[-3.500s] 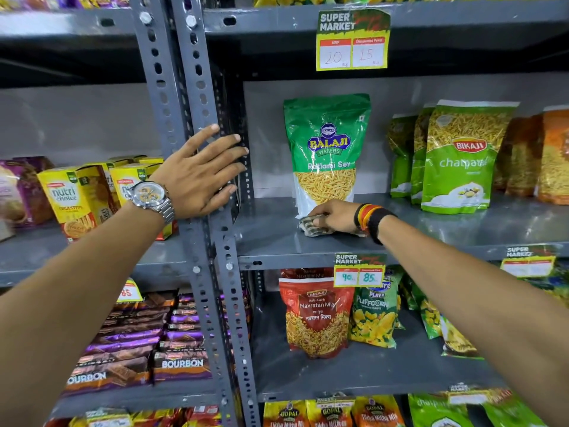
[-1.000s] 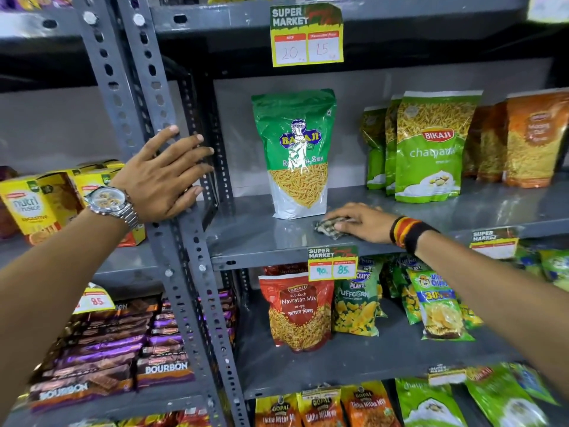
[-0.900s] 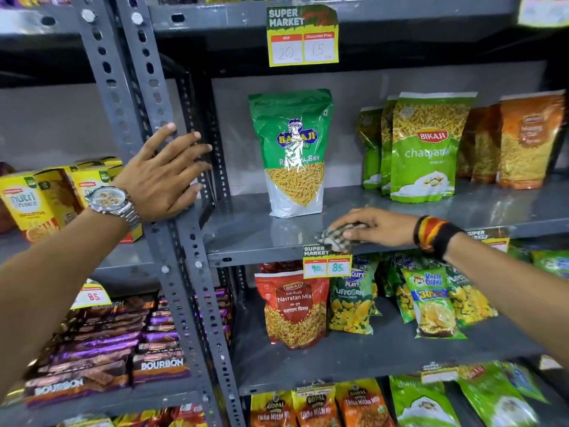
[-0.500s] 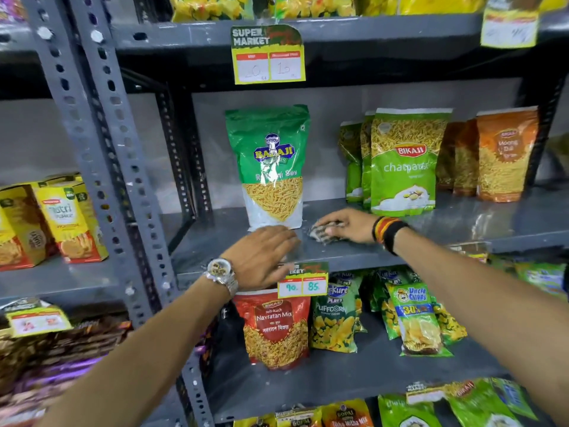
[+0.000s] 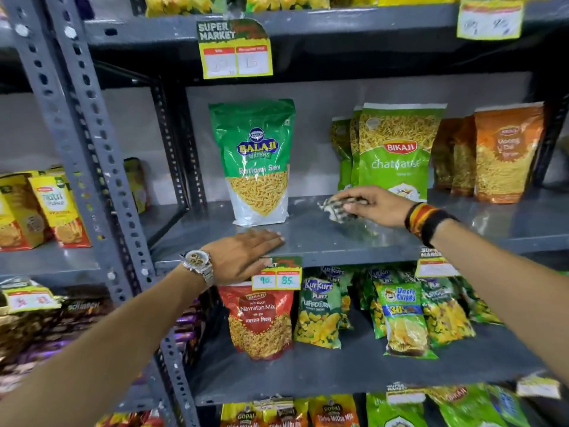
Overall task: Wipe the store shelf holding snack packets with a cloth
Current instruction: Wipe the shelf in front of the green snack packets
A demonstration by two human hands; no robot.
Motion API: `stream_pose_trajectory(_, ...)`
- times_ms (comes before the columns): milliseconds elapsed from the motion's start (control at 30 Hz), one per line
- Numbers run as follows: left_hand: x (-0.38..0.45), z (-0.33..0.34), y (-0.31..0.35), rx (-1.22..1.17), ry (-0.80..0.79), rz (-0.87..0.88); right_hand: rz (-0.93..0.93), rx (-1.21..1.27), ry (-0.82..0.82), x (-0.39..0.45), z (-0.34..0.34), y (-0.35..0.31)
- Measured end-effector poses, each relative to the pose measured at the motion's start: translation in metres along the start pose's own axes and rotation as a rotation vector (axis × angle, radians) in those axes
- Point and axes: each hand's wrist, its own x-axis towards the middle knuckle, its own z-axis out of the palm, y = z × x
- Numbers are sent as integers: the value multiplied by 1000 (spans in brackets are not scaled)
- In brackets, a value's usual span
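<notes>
My right hand [image 5: 374, 204] presses a small checked cloth [image 5: 332, 207] onto the grey metal shelf [image 5: 311, 235], between a green Balaji sev packet [image 5: 255, 161] and green Bikaji packets [image 5: 397, 152]. The cloth is mostly under my fingers; only its left edge shows. My left hand [image 5: 243, 257], with a wristwatch, lies flat and palm-down on the shelf's front edge, just in front of the Balaji packet. It holds nothing.
Orange snack packets [image 5: 505, 152] stand at the shelf's right end. A price tag [image 5: 275, 274] hangs on the front lip beside my left hand. A perforated upright post [image 5: 92, 155] rises at left, with yellow biscuit boxes [image 5: 52, 208] beyond. More packets fill the shelf below [image 5: 338, 315].
My left hand left the upright post and came down flat on the shelf's front edge. My right hand slid the cloth to the right, away from the Balaji packet towards the Bikaji packets.
</notes>
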Motion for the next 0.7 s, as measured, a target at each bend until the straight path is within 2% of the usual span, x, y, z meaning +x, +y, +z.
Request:
stream_pose_trajectory(400,2,13,-14,-163,-49,2,110,-84,104,157,36,46)
stream_pose_trajectory(700,4,15,-16,-176,-54,27,268,-189,53,248,61,89)
